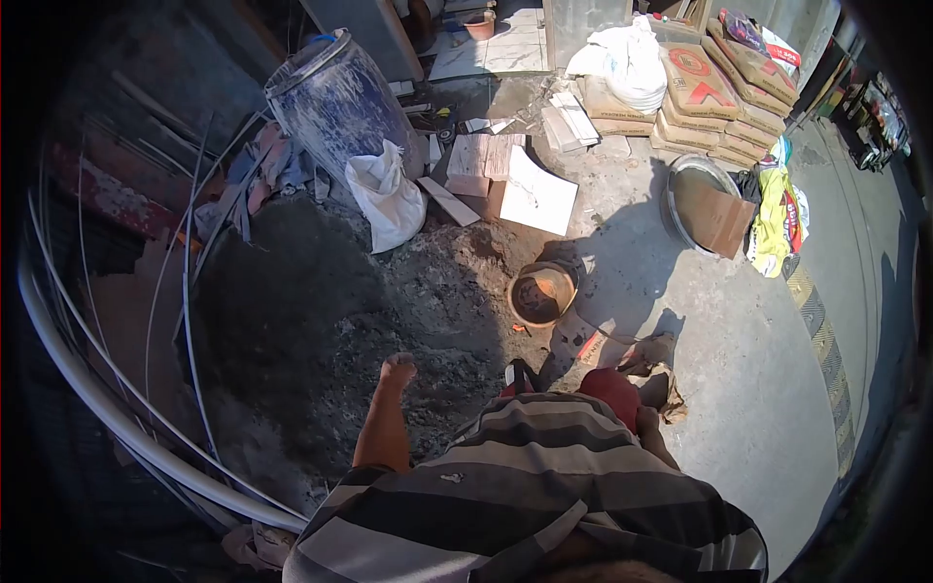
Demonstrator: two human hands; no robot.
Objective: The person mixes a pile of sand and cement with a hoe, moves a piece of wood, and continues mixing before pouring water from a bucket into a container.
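My left hand (397, 369) hangs over the pile of dark grey sand or mortar mix (292, 291), fingers curled in, and nothing shows in it. At my right side, my right hand (648, 424) is closed on the edge of a crumpled brown paper cement bag (673, 400); my body partly hides the fingers. The bag's mouth gapes, dark inside, beside my red-clad knee (610, 391). Ahead of my feet a round bucket (512, 303) stands on the ground with a little reddish-brown material inside.
A big blue drum (340, 107) stands at the back left beside a white sack (389, 206). Tile pieces (539, 192) lie ahead. Stacked cement bags (695, 83) and a round tub (673, 209) under cardboard (727, 222) are to the right. Pipes (107, 413) curve along the left.
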